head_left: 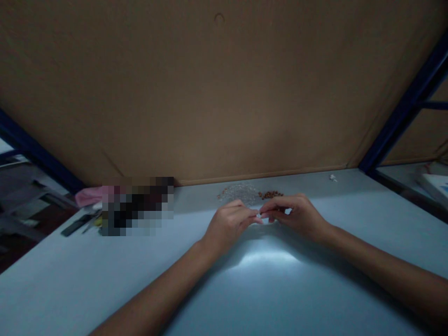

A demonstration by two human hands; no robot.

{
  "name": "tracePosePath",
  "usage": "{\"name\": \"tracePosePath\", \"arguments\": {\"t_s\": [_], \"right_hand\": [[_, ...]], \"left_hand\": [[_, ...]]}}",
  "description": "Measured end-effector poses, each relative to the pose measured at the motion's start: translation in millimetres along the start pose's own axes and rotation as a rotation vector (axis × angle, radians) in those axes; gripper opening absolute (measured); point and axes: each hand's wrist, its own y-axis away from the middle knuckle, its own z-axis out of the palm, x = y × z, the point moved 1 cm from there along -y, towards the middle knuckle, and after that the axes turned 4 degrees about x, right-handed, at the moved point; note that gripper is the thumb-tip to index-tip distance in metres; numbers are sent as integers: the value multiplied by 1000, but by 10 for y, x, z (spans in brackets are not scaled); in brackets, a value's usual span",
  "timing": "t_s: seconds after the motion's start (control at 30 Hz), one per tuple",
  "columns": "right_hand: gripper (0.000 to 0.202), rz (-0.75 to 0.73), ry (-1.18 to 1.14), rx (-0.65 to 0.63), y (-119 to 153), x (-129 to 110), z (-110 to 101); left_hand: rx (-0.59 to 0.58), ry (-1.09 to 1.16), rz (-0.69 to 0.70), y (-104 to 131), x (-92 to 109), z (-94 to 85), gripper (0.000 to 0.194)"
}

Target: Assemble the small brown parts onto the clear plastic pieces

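Note:
My left hand [234, 221] and my right hand [297, 214] meet fingertip to fingertip just above the table, near its middle. Both are closed in a pinch. A tiny dark spot shows where the fingertips come together, too small to name. Just beyond my left hand lies a loose pile of small clear pieces [241, 192], perhaps plastic. Beside it, behind my right hand, is a cluster of small round brown pieces [271, 194] that look like beads. My fingers hide the near edges of both piles.
The pale table [224, 298] ends at a brown board [224, 93] between blue posts [402, 112]. A pink cloth [93, 196], a dark flat object [75, 226] and a blurred-out area are at the left. A white scrap [332, 178] lies back right.

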Motion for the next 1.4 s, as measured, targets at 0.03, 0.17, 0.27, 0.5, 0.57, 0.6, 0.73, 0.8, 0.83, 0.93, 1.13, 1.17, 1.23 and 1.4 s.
{"name": "tracePosePath", "arguments": {"t_s": [0.03, 0.17, 0.27, 0.5, 0.57, 0.6, 0.73, 0.8, 0.83, 0.93, 1.13, 1.17, 1.23, 1.4], "right_hand": [[17, -4, 8, -3, 1, 1, 4], [18, -34, 124, -4, 12, 44, 16], [23, -33, 279, 45, 2, 114, -18], [25, 16, 397, 112, -66, 272, -143], [24, 19, 404, 101, -70, 300, -153], [24, 19, 407, 98, -70, 313, -156], [20, 18, 421, 86, -61, 362, -162], [19, 9, 438, 67, -51, 384, -160], [20, 5, 448, 55, -44, 394, -156], [25, 10, 482, 20, -24, 412, -137], [31, 22, 529, -21, -18, 411, -106], [31, 20, 534, -23, -19, 410, -105], [32, 17, 541, -26, -18, 409, -106], [32, 11, 533, -30, -16, 412, -109]], "left_hand": [[-3, -8, 3, 2, -5, 3, 17], [-39, -137, -47, 7, -69, -26, 21], [-92, -316, -196, -19, -164, -129, 21], [-338, -690, -579, -111, -299, -328, 29], [-372, -718, -606, -116, -296, -326, 30], [-385, -730, -614, -113, -295, -320, 30], [-391, -744, -646, -86, -306, -297, 27], [-377, -739, -663, -73, -315, -291, 27], [-372, -738, -667, -69, -317, -289, 27], [-355, -733, -669, -62, -304, -278, 30], [-407, -517, -461, -48, -208, -195, 34], [-427, -486, -414, -44, -194, -178, 35], [-452, -467, -360, -32, -180, -153, 35], [-401, -447, -331, -12, -202, -142, 29]]}}
